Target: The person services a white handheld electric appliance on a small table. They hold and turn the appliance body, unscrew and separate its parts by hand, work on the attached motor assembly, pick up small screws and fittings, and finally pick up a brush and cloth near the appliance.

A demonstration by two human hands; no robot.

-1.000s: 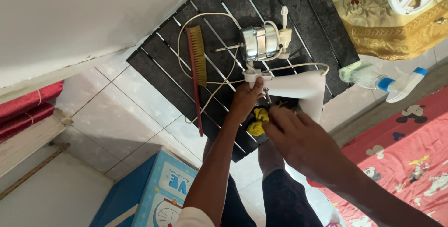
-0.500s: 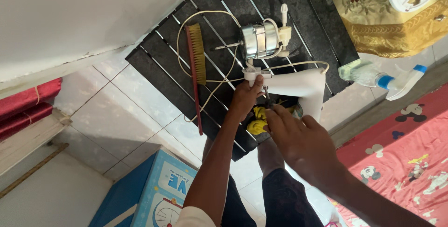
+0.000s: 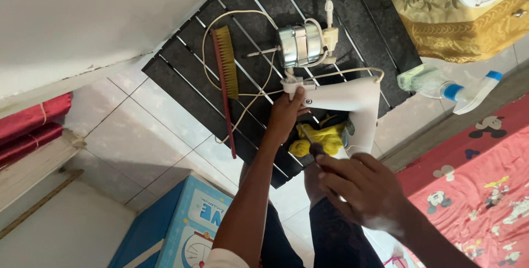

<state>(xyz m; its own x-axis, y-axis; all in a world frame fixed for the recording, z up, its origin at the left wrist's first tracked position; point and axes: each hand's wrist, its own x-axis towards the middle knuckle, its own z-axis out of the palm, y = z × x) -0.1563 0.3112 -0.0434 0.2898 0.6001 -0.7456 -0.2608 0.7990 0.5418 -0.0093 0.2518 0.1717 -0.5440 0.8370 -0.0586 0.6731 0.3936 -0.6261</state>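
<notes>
Head view: left hand closed around white fan neck; right hand grips a screwdriver.
Driver could slip off its screw (tip hidden) and jab the yellow cloth or cord.

White plastic fan housing lies on its side on the black slatted mat, neck end gripped. Slim screwdriver shaft angled up beside it, near the yellow cloth.

Left hand grips the white fan housing at its neck, on the black slatted mat. Right hand holds a tool against it, near the yellow cloth. Motor, red brush, spray bottle lie nearby.
</notes>
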